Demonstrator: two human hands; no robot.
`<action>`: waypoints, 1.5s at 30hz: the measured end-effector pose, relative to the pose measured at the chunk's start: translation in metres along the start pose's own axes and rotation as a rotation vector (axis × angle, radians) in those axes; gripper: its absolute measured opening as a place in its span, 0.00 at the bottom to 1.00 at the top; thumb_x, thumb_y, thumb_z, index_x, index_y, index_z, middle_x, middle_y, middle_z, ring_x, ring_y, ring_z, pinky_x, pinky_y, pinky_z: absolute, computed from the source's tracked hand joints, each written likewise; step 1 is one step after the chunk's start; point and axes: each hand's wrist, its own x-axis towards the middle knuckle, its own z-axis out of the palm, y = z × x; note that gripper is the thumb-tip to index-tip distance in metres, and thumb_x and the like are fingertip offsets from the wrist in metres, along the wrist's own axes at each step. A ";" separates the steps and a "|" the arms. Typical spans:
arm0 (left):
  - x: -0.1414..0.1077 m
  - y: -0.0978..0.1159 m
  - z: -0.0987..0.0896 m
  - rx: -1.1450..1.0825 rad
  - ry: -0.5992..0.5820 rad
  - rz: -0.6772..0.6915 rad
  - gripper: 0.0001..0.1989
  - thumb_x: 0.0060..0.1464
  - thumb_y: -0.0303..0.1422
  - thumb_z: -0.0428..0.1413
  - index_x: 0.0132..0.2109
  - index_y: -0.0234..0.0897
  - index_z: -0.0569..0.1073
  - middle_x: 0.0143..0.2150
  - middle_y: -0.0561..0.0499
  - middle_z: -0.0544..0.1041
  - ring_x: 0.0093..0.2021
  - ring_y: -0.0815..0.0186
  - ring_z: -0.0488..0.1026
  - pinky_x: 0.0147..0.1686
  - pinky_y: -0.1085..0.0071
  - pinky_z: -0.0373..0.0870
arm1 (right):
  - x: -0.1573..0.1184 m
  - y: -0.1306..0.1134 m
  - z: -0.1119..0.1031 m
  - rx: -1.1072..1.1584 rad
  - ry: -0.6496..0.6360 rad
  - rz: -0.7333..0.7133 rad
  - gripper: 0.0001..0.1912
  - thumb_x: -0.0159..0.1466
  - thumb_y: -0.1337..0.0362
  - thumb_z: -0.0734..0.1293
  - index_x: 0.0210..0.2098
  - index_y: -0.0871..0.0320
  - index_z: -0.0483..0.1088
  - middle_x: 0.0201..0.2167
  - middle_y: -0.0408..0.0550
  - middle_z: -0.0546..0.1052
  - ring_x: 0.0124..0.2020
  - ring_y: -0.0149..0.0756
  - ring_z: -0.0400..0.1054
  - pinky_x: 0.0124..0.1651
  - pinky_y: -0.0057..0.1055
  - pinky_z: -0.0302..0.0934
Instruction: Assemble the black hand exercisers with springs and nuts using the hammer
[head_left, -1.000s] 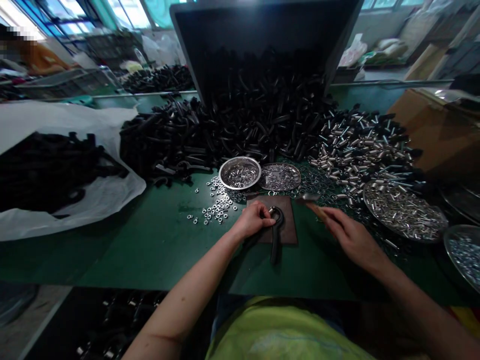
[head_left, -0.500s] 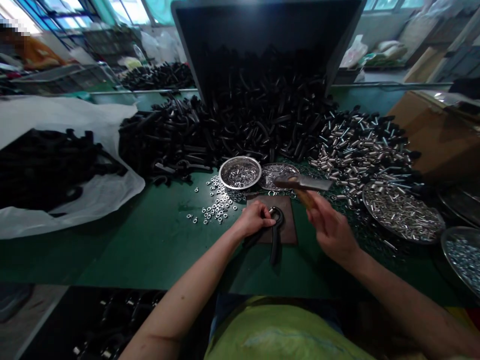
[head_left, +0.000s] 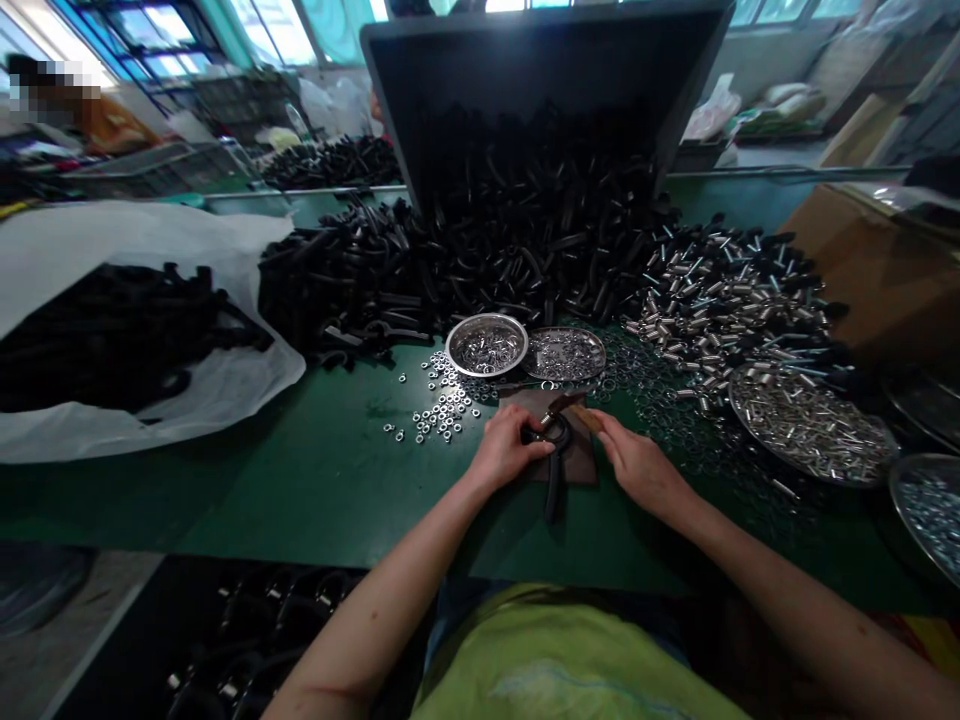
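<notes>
Now the left hand (head_left: 510, 450) clamps the black metal hook (head_left: 553, 487) on a brown plate (head_left: 579, 452), its shank pointing toward the person, while the right hand (head_left: 641, 470) grips a small hammer (head_left: 574, 412) just beside the hook's curve.

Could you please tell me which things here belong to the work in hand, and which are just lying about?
In use:
left hand gripping a black hooked part
right hand holding a wooden-handled hammer
brown square pad beneath the part

Lying about:
steel bowl of small rings
loose nuts
round tray of metal sleeves
heap of black parts
</notes>
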 end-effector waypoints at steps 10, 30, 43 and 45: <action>0.007 0.001 0.002 0.019 -0.024 -0.070 0.08 0.51 0.39 0.58 0.34 0.39 0.74 0.37 0.52 0.74 0.42 0.63 0.68 0.43 0.67 0.62 | 0.001 -0.008 -0.011 0.076 -0.040 0.054 0.22 0.67 0.64 0.51 0.58 0.58 0.61 0.45 0.53 0.76 0.42 0.40 0.73 0.44 0.36 0.66; -0.053 0.010 0.001 0.320 0.132 -0.019 0.09 0.55 0.34 0.53 0.43 0.36 0.67 0.44 0.44 0.69 0.45 0.59 0.67 0.45 0.63 0.66 | -0.046 -0.041 -0.038 0.133 0.335 -0.241 0.22 0.66 0.65 0.55 0.59 0.52 0.59 0.35 0.51 0.76 0.32 0.37 0.72 0.35 0.35 0.69; -0.051 0.004 0.006 0.343 0.058 0.010 0.04 0.54 0.29 0.51 0.39 0.38 0.65 0.39 0.45 0.71 0.41 0.60 0.69 0.42 0.65 0.67 | -0.027 -0.041 -0.023 -0.188 -0.056 -0.189 0.25 0.66 0.68 0.54 0.62 0.51 0.57 0.38 0.49 0.78 0.34 0.39 0.75 0.37 0.35 0.70; -0.051 0.004 0.005 0.335 0.055 0.008 0.03 0.54 0.29 0.51 0.38 0.38 0.65 0.39 0.45 0.72 0.41 0.60 0.69 0.41 0.65 0.67 | -0.020 -0.040 -0.024 -0.182 -0.109 -0.176 0.25 0.66 0.67 0.55 0.62 0.50 0.56 0.42 0.49 0.78 0.38 0.39 0.75 0.41 0.37 0.70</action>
